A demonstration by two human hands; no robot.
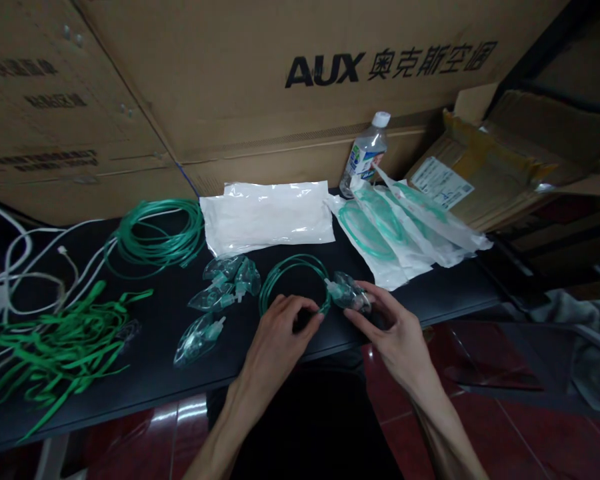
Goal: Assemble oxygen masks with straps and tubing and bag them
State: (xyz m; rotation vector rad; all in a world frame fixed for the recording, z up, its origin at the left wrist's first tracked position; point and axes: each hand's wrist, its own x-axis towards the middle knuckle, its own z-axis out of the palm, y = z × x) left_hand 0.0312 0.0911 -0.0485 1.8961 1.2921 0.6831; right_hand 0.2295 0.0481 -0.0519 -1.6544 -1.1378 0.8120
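My left hand pinches the near edge of a small coil of green tubing lying on the black table. My right hand is closed round a clear plastic mask joined to that tubing at the coil's right side. Several more clear masks lie just left of the coil.
A larger coil of green tubing and a heap of green straps lie at the left, with white cables beyond. Empty white bags and packed bags lie behind. A water bottle stands against cardboard boxes.
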